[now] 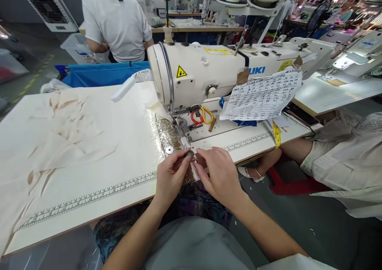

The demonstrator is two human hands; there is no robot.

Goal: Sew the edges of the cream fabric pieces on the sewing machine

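Near the table's front edge, my left hand pinches a small dark round part, perhaps a bobbin case, between thumb and fingertips. My right hand is close beside it, fingers bent toward the part; whether they hold anything is too small to tell. Both hands are in front of the white sewing machine. A silvery round disc lies on the taped plate just left of the fingers. Behind the hands, scissors with red and yellow handles rest on the machine bed.
Pale fabric pieces are spread on the left of the white table. A handwritten sheet hangs on the machine's right side, above a yellow measuring tape. One person stands behind the machine; another sits at the right.
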